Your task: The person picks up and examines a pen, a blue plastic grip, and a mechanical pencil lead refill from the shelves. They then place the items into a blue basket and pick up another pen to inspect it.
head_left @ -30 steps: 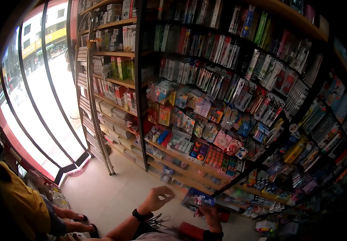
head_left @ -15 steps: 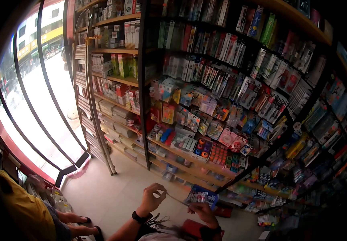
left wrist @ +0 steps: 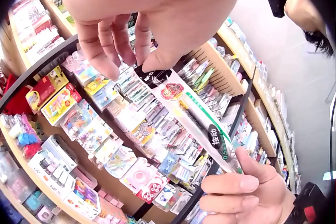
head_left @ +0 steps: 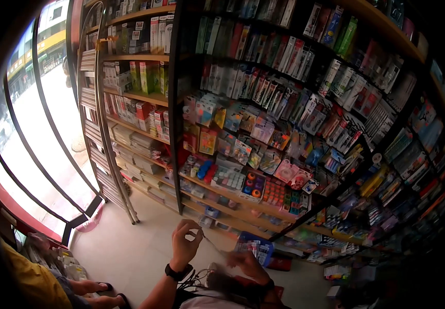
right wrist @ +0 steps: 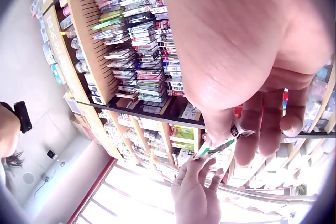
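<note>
Slippage is the chief hazard I would log, with directions read on the head view. At seven o'clock, the left hand (head_left: 185,246) pinches only the black header end of the pen packet (left wrist: 191,121); a sideways tug could tear it or pull it free. The packet slants from that hand toward four o'clock, bridging the gap between both hands; pushing its ends together would probably buckle the slim middle. At half past five, the right hand (head_left: 245,265) pinches the opposite end; should that hold slacken, the packet may swing, or drop toward the tiled floor (head_left: 145,239) or the blue basket (head_left: 263,246), at one o'clock from that hand.

Pose, left first: hand raised toward one o'clock, dark watch (head_left: 178,273) at the wrist, thumb and forefinger nearly forming a ring. Right: lower, angled toward ten o'clock, thumb against the packet, fingers folded; motion blur obscures finer detail.
</note>
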The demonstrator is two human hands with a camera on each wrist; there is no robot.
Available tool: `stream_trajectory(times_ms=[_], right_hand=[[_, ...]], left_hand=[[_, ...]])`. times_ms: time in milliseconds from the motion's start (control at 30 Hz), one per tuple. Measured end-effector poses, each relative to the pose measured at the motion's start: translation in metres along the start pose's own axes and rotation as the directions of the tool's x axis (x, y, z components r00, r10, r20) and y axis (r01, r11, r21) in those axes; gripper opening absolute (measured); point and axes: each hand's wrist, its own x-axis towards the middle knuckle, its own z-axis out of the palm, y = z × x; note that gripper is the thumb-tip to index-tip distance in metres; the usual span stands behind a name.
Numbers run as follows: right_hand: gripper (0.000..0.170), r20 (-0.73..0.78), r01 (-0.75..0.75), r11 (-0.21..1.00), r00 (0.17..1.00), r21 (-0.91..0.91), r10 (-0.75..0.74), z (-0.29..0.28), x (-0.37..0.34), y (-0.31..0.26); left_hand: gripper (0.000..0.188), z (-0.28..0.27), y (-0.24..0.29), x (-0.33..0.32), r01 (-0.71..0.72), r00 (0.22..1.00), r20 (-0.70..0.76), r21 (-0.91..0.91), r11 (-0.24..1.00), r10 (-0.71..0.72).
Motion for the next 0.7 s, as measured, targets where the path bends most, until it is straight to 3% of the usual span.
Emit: stream_trajectory(times_ms=[100, 167, 200, 300, 333, 400, 467, 533, 600, 633, 700], right_hand=[[0.021, -0.008, 0.028, 0.999, 1.000, 0.029, -0.028, -0.010, 0.017, -0.006], [0.036, -0.001, 0.071, 0.997, 0.998, -0.008, -0.071, -0.020, 0.033, 0.003], [0.036, 0.000, 0.065, 0.998, 0.998, -0.006, -0.065, -0.025, 0.039, 0.007], [0.037, -0.013, 0.076, 0.959, 0.997, 0.274, -0.076, -0.043, 0.069, 0.010], [0.037, -0.009, 0.072, 0.956, 0.997, 0.283, -0.072, -0.050, 0.082, 0.013], [0.026, -0.092, 0.150, 0.959, 0.987, 0.241, -0.132, -0.062, 0.109, 0.011], [0.024, -0.168, 0.121, 0.984, 0.981, 0.132, -0.098, -0.071, 0.129, -0.008], [0.024, -0.195, 0.267, 0.961, 0.949, 0.069, -0.250, -0.087, 0.156, -0.002], [0.026, -0.215, 0.218, 0.970, 0.958, 0.108, -0.191, -0.103, 0.170, -0.013], [0.028, -0.234, 0.183, 0.973, 0.961, 0.138, -0.147, -0.113, 0.176, -0.021], [0.030, -0.242, 0.167, 0.976, 0.961, 0.136, -0.131, -0.129, 0.187, -0.039]], left_hand=[[0.014, 0.007, -0.003, 0.019, -0.068, 0.997, -0.025, 0.047, 0.997, 0.069], [0.013, 0.015, -0.013, 0.032, -0.031, 0.999, -0.007, 0.001, 1.000, 0.031], [0.013, 0.018, -0.016, 0.039, 0.002, 1.000, 0.012, -0.042, 0.999, -0.002], [0.014, 0.026, -0.023, 0.066, 0.042, 0.999, 0.030, -0.050, 0.998, -0.040], [0.014, 0.028, -0.027, 0.076, 0.067, 0.997, 0.046, -0.064, 0.996, -0.064], [0.016, 0.031, -0.040, 0.098, 0.043, 0.994, 0.098, -0.041, 0.998, -0.039], [0.016, 0.037, -0.051, 0.122, 0.142, 0.980, 0.177, -0.287, 0.947, -0.094], [0.015, 0.041, -0.055, 0.151, 0.180, 0.971, 0.213, -0.363, 0.914, -0.107], [0.013, 0.045, -0.047, 0.181, 0.304, 0.933, 0.310, -0.410, 0.860, -0.182], [0.016, 0.055, -0.065, 0.194, 0.234, 0.940, 0.330, -0.440, 0.867, -0.087], [0.017, 0.068, -0.073, 0.220, 0.214, 0.926, 0.372, -0.385, 0.898, -0.061]])
